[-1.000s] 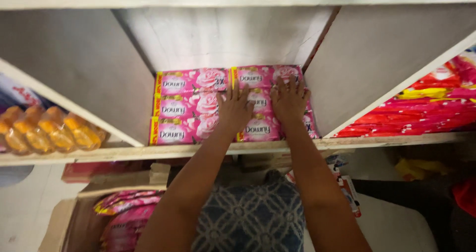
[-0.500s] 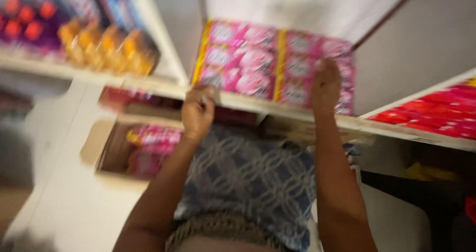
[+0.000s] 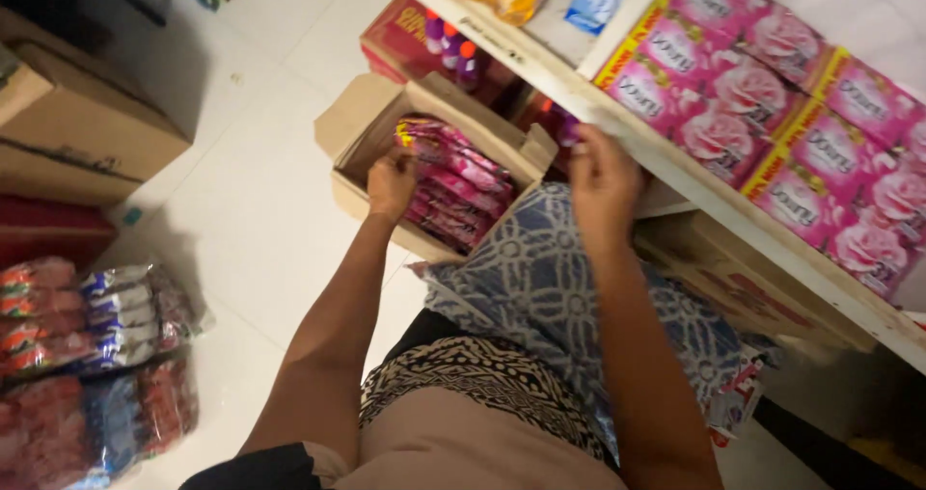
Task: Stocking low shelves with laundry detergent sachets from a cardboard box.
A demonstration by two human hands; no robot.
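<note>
My left hand (image 3: 391,181) reaches down into an open cardboard box (image 3: 359,133) on the floor and closes on the pink sachet packs (image 3: 453,176) stacked inside it. My right hand (image 3: 603,176) hangs just below the front edge of the wooden shelf (image 3: 675,167), fingers loosely apart, holding nothing that I can see. On the shelf above lie rows of pink packs with rose pictures (image 3: 772,104), set flat side by side.
Bundles of red, blue and orange packets (image 3: 87,355) lie on the white floor at left. Brown cardboard boxes (image 3: 82,128) stand at the far left. A red box with small bottles (image 3: 434,37) sits under the shelf. Blue patterned cloth (image 3: 569,297) covers my lap.
Both hands have left the pink packs on the shelf. The left hand dropped into the floor box; the right hand lowered to the shelf edge. The view has swung down and left.
</note>
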